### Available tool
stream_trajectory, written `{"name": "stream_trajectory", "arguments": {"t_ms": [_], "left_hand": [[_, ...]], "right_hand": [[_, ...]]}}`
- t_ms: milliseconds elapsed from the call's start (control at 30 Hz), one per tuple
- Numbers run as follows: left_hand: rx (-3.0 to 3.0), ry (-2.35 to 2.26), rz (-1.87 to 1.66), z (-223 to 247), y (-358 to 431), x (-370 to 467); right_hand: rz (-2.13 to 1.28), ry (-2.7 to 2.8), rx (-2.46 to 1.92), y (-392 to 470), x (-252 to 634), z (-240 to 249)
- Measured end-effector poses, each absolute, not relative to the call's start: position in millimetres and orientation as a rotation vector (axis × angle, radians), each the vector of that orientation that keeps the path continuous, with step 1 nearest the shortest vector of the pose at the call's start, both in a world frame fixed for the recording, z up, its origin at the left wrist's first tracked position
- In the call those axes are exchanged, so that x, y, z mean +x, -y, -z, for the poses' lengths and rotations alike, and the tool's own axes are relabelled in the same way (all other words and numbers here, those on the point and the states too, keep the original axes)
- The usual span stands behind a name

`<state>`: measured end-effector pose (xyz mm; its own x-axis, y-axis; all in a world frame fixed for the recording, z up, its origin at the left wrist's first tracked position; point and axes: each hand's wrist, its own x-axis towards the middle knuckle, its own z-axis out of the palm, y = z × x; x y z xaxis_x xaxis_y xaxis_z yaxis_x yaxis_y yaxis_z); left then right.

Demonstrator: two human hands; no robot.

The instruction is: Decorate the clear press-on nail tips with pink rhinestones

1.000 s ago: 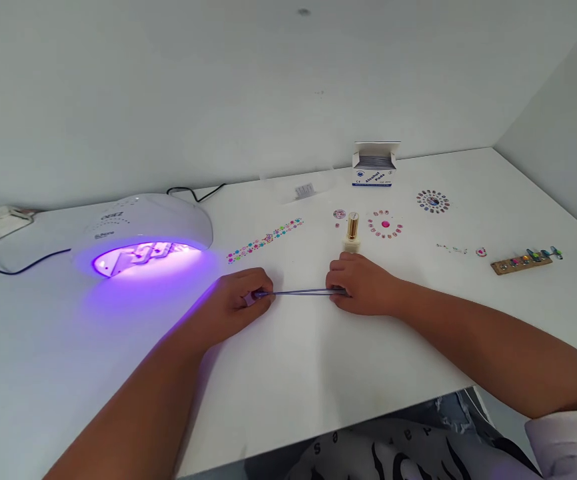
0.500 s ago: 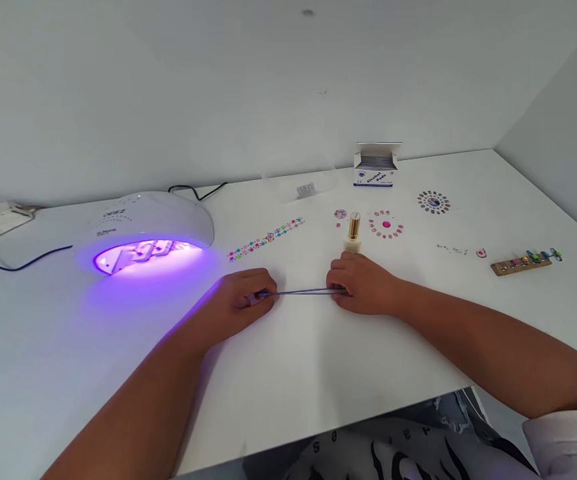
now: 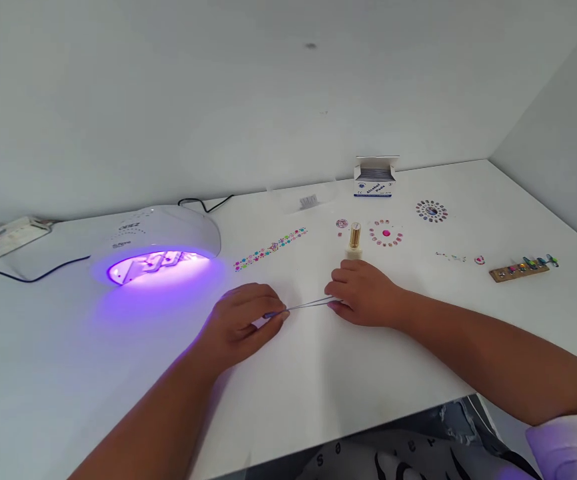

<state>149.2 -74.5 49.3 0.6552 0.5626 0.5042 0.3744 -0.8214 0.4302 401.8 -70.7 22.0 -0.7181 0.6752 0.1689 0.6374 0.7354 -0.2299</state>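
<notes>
Thin metal tweezers [image 3: 311, 304] stretch between my two hands, low over the white table. My left hand [image 3: 241, 323] pinches one end, and a small bluish piece shows between its thumb and fingers; I cannot make out whether it is part of the tweezers. The two thin arms spread slightly toward my right hand [image 3: 366, 293], whose curled fingers close on the other end and hide it. Just behind my right hand stands a small bottle with a gold cap [image 3: 355, 237], its lower part partly covered by the hand.
A white nail lamp [image 3: 168, 230] glows purple at left, with black cords around it. Rows of flower stickers [image 3: 271, 249], a ring of pink gems [image 3: 386, 233], a darker gem ring [image 3: 431, 211], an alcohol pads box [image 3: 373, 187] and a brown strip with decorated pieces [image 3: 518, 270] lie around.
My left hand has loosened its curl, its fingers now straighter around the tweezers' end. The tweezers tilt slightly, lower at the left. The whole view has shifted a little.
</notes>
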Motion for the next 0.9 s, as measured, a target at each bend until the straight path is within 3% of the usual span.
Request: {"name": "stream_trajectory", "arguments": {"t_ms": [200, 500, 733, 900], "left_hand": [[2.927, -0.594, -1.040, -53.4, 90.9, 154.9], [2.967, -0.548, -1.073, -58.5, 100.0, 163.5], [2.734, -0.636, -1.272, -48.3, 82.9, 142.9], [2.401, -1.145, -0.908, -35.1, 60.0, 129.5]], "right_hand": [[0.059, 2.737, -0.881, 80.3, 399.2, -28.1], [0.259, 2.689, -0.757, 84.8, 400.0, -29.0], [0.092, 2.559, -0.651, 77.6, 409.0, -21.7], [-0.263, 2.499, -0.649, 68.3, 413.6, -12.0]]}}
